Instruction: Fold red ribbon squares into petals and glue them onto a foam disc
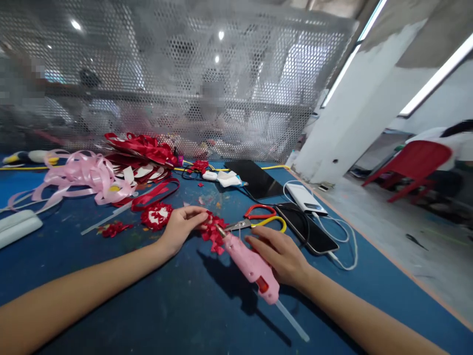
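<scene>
Between the fingertips of my left hand (pixel 183 228) is a cluster of red ribbon petals (pixel 215 237). My right hand (pixel 283 254) grips a pink hot glue gun (pixel 247 264), its metal nozzle touching or nearly touching the petals. A clear glue stick (pixel 292 321) sticks out of the gun's rear. Scissors (pixel 283 222) with red and yellow handles lie just behind the gun, near my right fingers. Left of my left hand rests a red and white ribbon rosette (pixel 156 217), beside a loose red ribbon piece (pixel 114 229). The right fingers are partly hidden behind the gun.
Pink ribbon (pixel 88 175) and a pile of red ribbon rosettes (pixel 144 148) lie at the back left. Rightward are a black tablet (pixel 254 178), a phone (pixel 308 229) and a white power bank (pixel 305 198) with cables. Perforated metal mesh (pixel 177 74) stands behind the blue table (pixel 155 305).
</scene>
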The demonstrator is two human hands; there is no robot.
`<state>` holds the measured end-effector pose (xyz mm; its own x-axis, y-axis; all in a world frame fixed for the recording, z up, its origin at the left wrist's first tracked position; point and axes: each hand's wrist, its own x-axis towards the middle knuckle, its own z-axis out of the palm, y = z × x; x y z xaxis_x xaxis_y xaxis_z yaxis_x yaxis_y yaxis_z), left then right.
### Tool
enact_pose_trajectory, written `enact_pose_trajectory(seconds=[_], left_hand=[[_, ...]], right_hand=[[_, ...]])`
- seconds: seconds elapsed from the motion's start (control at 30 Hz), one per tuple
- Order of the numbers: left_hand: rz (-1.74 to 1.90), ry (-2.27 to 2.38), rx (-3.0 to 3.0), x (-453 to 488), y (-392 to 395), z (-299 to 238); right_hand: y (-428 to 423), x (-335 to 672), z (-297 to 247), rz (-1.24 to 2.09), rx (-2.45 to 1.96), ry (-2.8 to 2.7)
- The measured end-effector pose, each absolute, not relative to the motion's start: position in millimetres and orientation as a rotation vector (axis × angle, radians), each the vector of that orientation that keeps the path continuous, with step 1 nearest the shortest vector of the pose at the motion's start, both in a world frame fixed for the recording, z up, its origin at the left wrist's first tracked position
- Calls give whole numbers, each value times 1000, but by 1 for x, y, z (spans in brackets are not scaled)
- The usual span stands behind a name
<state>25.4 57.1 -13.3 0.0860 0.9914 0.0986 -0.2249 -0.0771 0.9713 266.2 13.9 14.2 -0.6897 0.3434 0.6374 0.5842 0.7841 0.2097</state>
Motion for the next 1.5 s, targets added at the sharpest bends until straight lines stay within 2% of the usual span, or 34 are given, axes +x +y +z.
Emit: enact_pose_trajectory(seconds=[0.13,0.4,0.8,1.5], left_hand=[[1252,933,1136,23,55,-15],[1243,964,1153,22,53,-12],[1192,978,1220,21,51,-8],[1164,986,1271,20,50,-7]], right_hand=[[15,263,10,-559,-710,-2479],[15,259,6,-364,-867,-2516],[18,256,5,-480,-760,-2461],[19,259,3,-452,-810,-2526]])
